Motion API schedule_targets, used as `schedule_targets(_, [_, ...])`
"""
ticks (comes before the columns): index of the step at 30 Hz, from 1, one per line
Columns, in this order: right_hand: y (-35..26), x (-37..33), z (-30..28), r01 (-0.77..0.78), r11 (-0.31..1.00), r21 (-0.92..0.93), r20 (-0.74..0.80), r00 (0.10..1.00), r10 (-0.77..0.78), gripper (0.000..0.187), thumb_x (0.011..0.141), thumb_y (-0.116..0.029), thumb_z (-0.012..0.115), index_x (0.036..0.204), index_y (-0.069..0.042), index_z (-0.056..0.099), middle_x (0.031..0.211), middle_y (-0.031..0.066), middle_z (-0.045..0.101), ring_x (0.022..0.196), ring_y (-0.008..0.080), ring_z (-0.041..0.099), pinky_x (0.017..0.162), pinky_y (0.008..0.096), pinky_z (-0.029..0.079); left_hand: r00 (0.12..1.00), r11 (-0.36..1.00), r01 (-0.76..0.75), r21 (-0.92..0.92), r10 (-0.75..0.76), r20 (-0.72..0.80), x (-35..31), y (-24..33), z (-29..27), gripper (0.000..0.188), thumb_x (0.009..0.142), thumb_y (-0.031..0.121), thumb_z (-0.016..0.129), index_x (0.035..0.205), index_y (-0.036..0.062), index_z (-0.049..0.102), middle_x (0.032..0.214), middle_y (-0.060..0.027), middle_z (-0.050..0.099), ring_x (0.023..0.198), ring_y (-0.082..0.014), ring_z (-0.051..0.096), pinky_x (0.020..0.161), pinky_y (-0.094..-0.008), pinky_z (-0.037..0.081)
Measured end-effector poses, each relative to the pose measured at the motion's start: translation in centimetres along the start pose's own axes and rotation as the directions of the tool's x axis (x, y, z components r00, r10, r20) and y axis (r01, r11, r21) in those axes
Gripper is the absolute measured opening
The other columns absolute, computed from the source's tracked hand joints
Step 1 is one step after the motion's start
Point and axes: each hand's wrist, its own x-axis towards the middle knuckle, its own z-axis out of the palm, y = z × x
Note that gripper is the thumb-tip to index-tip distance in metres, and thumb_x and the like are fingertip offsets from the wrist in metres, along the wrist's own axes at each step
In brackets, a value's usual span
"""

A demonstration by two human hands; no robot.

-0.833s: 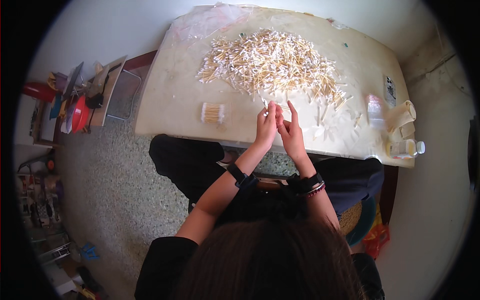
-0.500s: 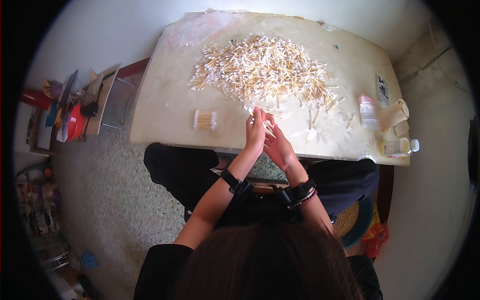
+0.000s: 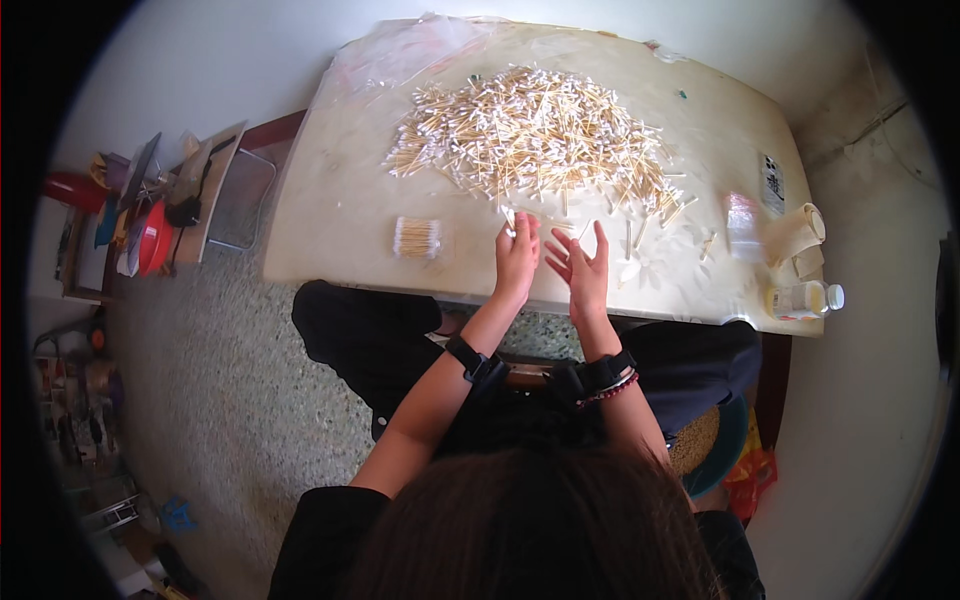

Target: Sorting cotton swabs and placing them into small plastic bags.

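A big heap of cotton swabs [image 3: 530,135] with white tips and tan sticks covers the far middle of the table. My left hand [image 3: 515,265] is closed round a few cotton swabs in front of the heap; their white tips show by the thumb, and the fingers hide the rest. Just to its right, my right hand [image 3: 587,278] is raised with fingers spread, apart from the left one. Whether a thin stick near its fingertips touches it, I cannot tell. Left of both hands lies a neat flat pack of swabs [image 3: 417,238], seemingly in clear plastic.
On the pale table [image 3: 340,200], clear plastic sheeting [image 3: 410,55] lies at the far left. Along the right edge are small clear bags [image 3: 741,226], a tan roll [image 3: 796,232] and a bottle [image 3: 805,299]. A tub of grains [image 3: 722,455] stands below the table at right.
My hands have parted. The right hand has drawn away to the right and spread its fingers, while the left stays closed on swabs. The view has shifted slightly.
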Motion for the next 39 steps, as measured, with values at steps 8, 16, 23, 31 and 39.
schedule_targets(8, [1.5, 0.1, 1.5, 0.525, 0.718, -0.457, 0.281, 0.851, -0.443, 0.059, 0.091, -0.001, 0.035, 0.141, -0.013, 0.005, 0.132, 0.0171, 0.04, 0.108, 0.0247, 0.052, 0.088, 0.0291, 0.042, 0.989, 1.0, -0.023, 0.004, 0.022, 0.146, -0.2, -2.4, 0.5, 0.023, 0.09, 0.029, 0.051, 0.081, 0.0084, 0.047, 0.07, 0.0038, 0.047, 0.061, -0.0023, 0.041, 0.053, -0.0189, 0.034])
schedule_targets(16, [1.8, 0.9, -0.2, 0.506, 0.755, -0.417, 0.437, 0.84, -0.322, 0.051, 0.088, 0.001, 0.036, 0.137, -0.006, 0.023, 0.134, 0.0168, 0.037, 0.12, 0.0222, 0.041, 0.095, 0.0288, 0.035, 0.951, 0.999, -0.008, 0.047, -0.007, 0.308, 0.6, -2.8, -1.3, 0.023, 0.095, 0.028, 0.039, 0.096, 0.0074, 0.049, 0.076, 0.0044, 0.048, 0.067, -0.0043, 0.045, 0.059, -0.0184, 0.038])
schedule_targets(23, [-2.0, 1.3, 0.0, 0.403, 0.857, -0.321, 0.389, 0.881, -0.268, 0.03, 0.094, -0.009, 0.033, 0.12, -0.004, 0.047, 0.11, 0.0067, 0.055, 0.086, 0.0094, 0.052, 0.077, 0.0224, 0.042, 0.874, 0.801, -0.373, 0.467, 0.134, 0.468, 0.3, -3.5, -1.3, 0.02, 0.093, 0.012, 0.035, 0.109, 0.0011, 0.042, 0.076, -0.0061, 0.054, 0.063, -0.0153, 0.052, 0.057, -0.0262, 0.042])
schedule_targets(31, [-1.1, -0.7, 0.4, 0.739, 0.43, -0.518, 0.598, 0.673, -0.435, 0.033, 0.084, 0.006, 0.035, 0.107, -0.003, 0.055, 0.117, 0.0146, 0.053, 0.117, 0.0324, 0.041, 0.1, 0.0372, 0.03, 0.881, 0.689, -0.412, 0.597, 0.134, 0.453, 0.9, -5.4, -1.4, 0.026, 0.087, 0.011, 0.042, 0.11, -0.0007, 0.039, 0.091, -0.0209, 0.057, 0.082, -0.0379, 0.056, 0.068, -0.0411, 0.044])
schedule_targets(39, [0.0, -1.5, -1.1, 0.703, 0.346, -0.622, 0.576, 0.709, -0.406, 0.037, 0.086, 0.001, 0.037, 0.121, -0.004, 0.048, 0.129, 0.0137, 0.044, 0.123, 0.0335, 0.035, 0.102, 0.0381, 0.027, 0.873, 0.674, -0.474, 0.567, 0.276, 0.402, 0.1, -5.4, -1.0, 0.016, 0.085, 0.013, 0.047, 0.095, 0.0003, 0.047, 0.084, -0.0195, 0.058, 0.078, -0.036, 0.058, 0.064, -0.0389, 0.044])
